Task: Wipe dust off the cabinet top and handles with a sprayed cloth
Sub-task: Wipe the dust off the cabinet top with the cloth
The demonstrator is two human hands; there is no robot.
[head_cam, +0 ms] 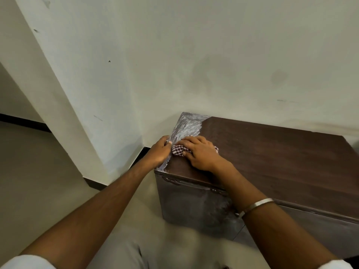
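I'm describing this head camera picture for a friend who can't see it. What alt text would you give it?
A person's right hand presses a checked cloth flat on the left end of a dark brown cabinet top, beside a pale streaky patch. The left hand rests at the cabinet's left edge, by a plain wall.

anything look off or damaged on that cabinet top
Yes. The far left corner of the cabinet top carries a whitish-grey streaked patch, running down its left edge, unlike the dark brown wood elsewhere. Whether it is dust, spray residue or worn finish cannot be told. The right hand presses the checked cloth at its edge.
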